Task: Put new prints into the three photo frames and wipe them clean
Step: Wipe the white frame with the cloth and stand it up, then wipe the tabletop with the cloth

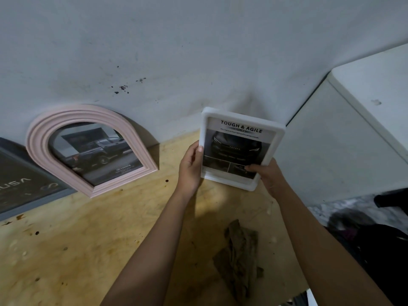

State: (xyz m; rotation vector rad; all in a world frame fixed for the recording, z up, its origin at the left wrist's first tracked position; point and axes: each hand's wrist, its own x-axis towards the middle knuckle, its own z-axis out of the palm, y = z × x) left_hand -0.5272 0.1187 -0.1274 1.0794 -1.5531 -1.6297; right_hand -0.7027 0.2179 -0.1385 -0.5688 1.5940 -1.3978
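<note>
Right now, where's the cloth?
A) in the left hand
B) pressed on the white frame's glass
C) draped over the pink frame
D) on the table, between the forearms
D: the cloth lies loose on the table between the forearms, while the left hand and right hand both grip the white frame.

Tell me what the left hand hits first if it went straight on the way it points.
Most likely the wall behind the table. The left hand grips the white frame by its left edge and points forward past it; nothing else shows between. Depth is unclear.
</note>
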